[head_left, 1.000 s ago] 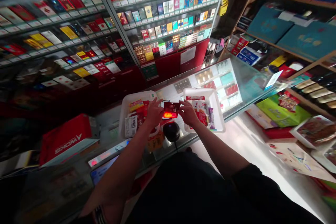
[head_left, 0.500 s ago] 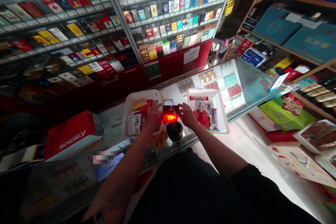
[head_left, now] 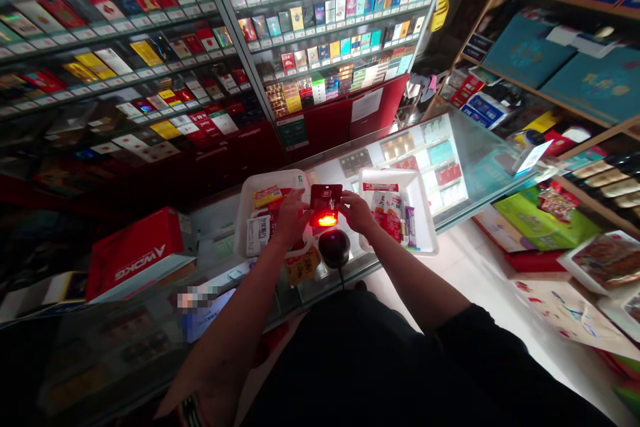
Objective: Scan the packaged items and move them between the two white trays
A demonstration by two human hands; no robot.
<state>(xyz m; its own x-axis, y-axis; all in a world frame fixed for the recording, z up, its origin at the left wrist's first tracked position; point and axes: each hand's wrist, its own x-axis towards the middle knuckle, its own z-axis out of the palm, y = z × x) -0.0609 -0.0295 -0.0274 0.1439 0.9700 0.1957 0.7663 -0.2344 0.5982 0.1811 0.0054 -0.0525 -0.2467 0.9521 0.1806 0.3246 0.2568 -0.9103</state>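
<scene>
A dark red packet (head_left: 326, 197) is held upright above the counter, its lower part lit bright red. My right hand (head_left: 356, 212) pinches its right edge. My left hand (head_left: 294, 220) is at its left edge, fingers closed on it. Just below the packet stands a black round-headed scanner (head_left: 334, 248) with a cable. Beside my left hand is a white tray (head_left: 243, 197) holding red, yellow and white packets. Another white tray (head_left: 427, 227), with red and white packets and a purple one, sits right of my right hand.
The glass counter (head_left: 475, 180) runs across under the trays. A red box (head_left: 133, 257) lies at the left and an orange item (head_left: 302, 267) near the scanner. Shelves of small boxes (head_left: 330, 10) rise behind. Green packaging (head_left: 540, 217) is at the right.
The red packet is now raised and shows more of its face, hiding the phone that was visible behind it. The red glow sits lower on the packet. Both hands remain beside it.
</scene>
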